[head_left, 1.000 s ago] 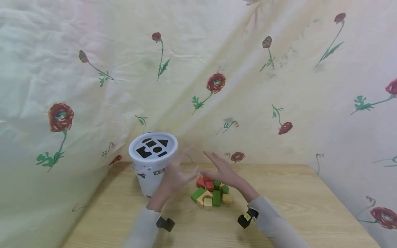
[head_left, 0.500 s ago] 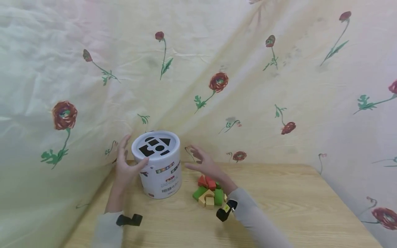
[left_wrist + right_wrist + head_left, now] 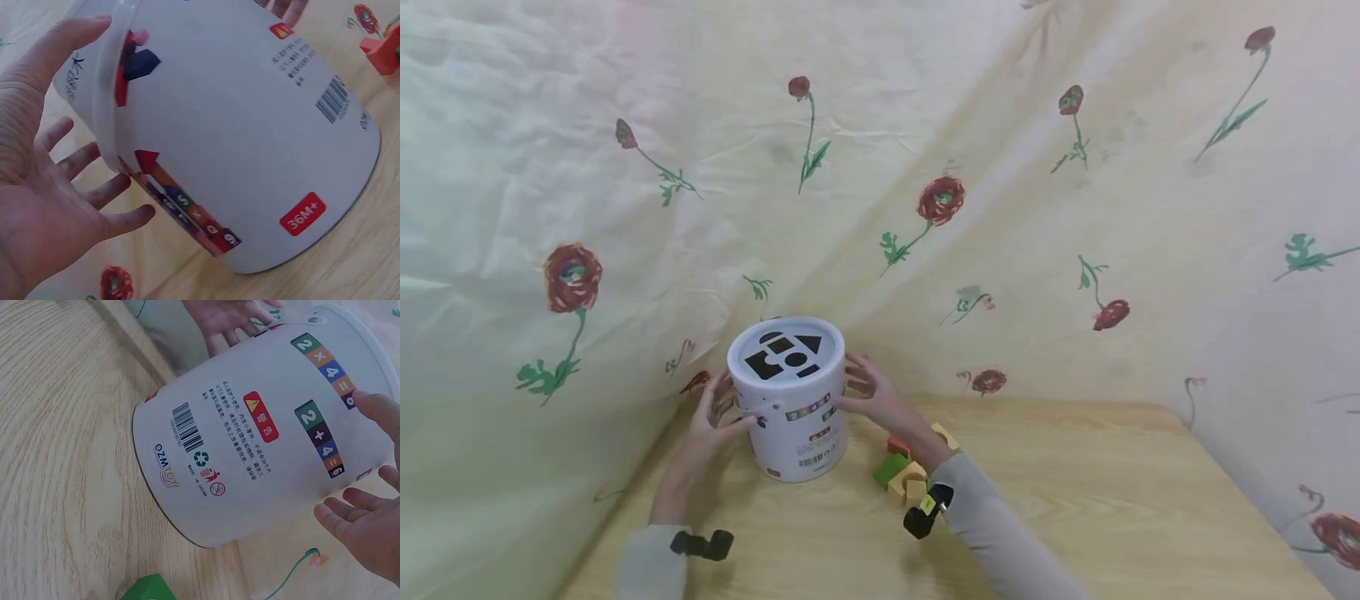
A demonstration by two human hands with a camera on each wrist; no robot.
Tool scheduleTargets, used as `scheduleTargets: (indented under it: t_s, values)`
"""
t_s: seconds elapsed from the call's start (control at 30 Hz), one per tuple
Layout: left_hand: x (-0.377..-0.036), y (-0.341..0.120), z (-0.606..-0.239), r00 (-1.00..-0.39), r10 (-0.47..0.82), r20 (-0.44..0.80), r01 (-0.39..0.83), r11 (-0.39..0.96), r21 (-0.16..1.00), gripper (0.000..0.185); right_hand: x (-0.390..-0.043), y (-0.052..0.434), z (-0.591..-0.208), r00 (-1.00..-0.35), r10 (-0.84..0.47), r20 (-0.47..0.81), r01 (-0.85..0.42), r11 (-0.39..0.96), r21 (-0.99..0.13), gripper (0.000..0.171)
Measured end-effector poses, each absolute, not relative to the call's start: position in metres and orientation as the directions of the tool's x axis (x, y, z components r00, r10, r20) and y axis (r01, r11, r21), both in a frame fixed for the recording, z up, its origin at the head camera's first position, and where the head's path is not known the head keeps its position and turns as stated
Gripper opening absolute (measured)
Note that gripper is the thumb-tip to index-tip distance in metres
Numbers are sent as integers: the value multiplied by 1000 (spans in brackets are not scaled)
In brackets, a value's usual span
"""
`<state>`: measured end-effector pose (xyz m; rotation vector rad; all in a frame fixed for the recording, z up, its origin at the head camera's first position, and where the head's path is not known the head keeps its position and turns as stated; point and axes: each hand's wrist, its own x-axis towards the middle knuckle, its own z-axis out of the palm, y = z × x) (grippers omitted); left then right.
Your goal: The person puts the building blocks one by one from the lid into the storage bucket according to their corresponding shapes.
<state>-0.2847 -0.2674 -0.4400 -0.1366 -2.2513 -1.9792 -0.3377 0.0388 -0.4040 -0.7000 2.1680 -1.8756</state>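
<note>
A white bucket (image 3: 800, 442) stands upright on the table, its lid (image 3: 756, 346) cut with several black shaped holes. My left hand (image 3: 709, 429) is at its left side with fingers spread; in the left wrist view the fingertips (image 3: 145, 214) lie right at the bucket's edge and the thumb overlaps its upper part. On the other side my right hand (image 3: 883, 404) has its thumb at the printed number strip (image 3: 322, 362), while its relaxed fingers (image 3: 334, 522) reach along the far side. Neither hand's fingers curl tightly.
Red, green and plain wooden blocks (image 3: 891, 470) lie in a loose group right of the bucket, partly hidden by my right forearm. A flowered cloth (image 3: 1037, 208) hangs behind and at the left of the wooden table (image 3: 1075, 500).
Both hands have moved left from above the blocks, parted to either side of the bucket, then closed in on it. The bucket still stands on the table, and the view has turned slightly left.
</note>
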Motion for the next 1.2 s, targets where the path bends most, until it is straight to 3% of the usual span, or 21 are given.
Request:
scheduleTargets:
  t_s: [0.33,1.2]
  values:
    - [-289,-252,-440,-988,-45,149,141,137,980,103,-335,50,-396,-856,-486,173,-247,92,-965,81]
    - [-313,-220,-444,-979,80,186,196,154,968,95,-336,104,-397,-845,-487,222,-361,211,-908,76]
